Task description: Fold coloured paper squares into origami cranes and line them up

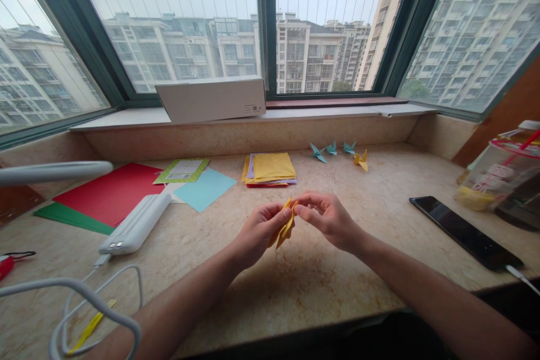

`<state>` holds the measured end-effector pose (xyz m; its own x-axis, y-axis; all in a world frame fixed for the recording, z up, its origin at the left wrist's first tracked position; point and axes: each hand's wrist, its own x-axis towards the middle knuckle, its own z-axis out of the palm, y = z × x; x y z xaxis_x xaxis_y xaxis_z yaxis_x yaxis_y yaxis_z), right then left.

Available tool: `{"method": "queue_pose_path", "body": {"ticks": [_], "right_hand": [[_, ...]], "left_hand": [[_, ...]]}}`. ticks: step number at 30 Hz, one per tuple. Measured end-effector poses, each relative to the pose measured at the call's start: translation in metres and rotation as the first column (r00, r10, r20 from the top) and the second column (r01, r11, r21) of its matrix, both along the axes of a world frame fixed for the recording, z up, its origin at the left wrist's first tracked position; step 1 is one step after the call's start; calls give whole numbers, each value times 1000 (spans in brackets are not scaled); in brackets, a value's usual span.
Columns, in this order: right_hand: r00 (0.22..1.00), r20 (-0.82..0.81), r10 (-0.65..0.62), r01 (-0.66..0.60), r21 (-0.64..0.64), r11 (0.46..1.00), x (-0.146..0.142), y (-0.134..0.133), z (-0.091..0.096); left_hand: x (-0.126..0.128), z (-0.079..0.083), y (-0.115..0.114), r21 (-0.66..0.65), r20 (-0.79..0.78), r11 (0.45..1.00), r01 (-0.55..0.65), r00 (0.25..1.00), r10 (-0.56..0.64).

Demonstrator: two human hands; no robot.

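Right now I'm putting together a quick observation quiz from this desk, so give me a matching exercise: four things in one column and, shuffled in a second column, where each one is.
Things
1. folded yellow paper
2. black smartphone
3. white cardboard box
4. blue paper cranes

Places
A. on the window ledge
B. pinched between the left hand and the right hand
C. flat on the counter, at its right side
D. at the back of the counter, just below the ledge

Pairs: 1-B, 2-C, 3-A, 4-D
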<state>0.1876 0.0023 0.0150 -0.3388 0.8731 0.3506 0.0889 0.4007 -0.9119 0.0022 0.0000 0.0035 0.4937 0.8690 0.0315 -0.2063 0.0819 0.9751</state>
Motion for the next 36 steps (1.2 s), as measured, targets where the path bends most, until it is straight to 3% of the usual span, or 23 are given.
{"method": "queue_pose_path", "body": {"ticks": [4, 8, 18, 22, 30, 36], "right_hand": [[999, 33, -38, 37, 37, 999, 0, 0, 4], [998, 19, -62, 62, -24, 998, 0, 0, 4], [999, -50, 20, -27, -126, 992, 1, -1, 5], [997, -53, 56, -60, -89, 994, 3, -1, 7], [998, 8, -70, 70, 42, 997, 2, -1, 4], [997, -81, -5, -4, -112, 994, 0, 0, 2]], "left_hand": [[0, -2, 1, -12, -15, 1000, -17, 1000, 16], [1, -2, 0, -26, -45, 1000, -11, 999, 10], [1, 0, -1, -32, -50, 999, -1, 999, 0], [1, 3, -2, -25, -57, 1000, -15, 998, 14], [2, 5, -4, -23, -71, 1000, 9, 997, -11], [1, 7, -5, 8, -92, 1000, -12, 996, 13]]}}
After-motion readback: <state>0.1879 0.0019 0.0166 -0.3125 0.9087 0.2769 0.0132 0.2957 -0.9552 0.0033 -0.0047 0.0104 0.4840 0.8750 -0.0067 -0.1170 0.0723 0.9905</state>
